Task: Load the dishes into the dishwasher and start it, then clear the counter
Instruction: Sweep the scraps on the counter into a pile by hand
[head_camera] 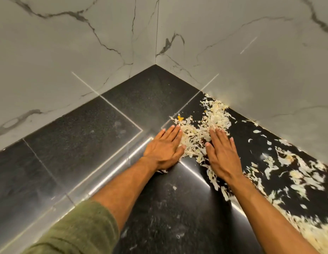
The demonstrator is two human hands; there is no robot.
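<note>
Counter: flat left hand, right hand flank cabbage shreds.

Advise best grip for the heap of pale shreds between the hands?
No single part to pinch: the shreds lie loose and flat on the counter. Cup the heap from both sides, left hand and right hand closing inward, then scoop underneath.
</note>
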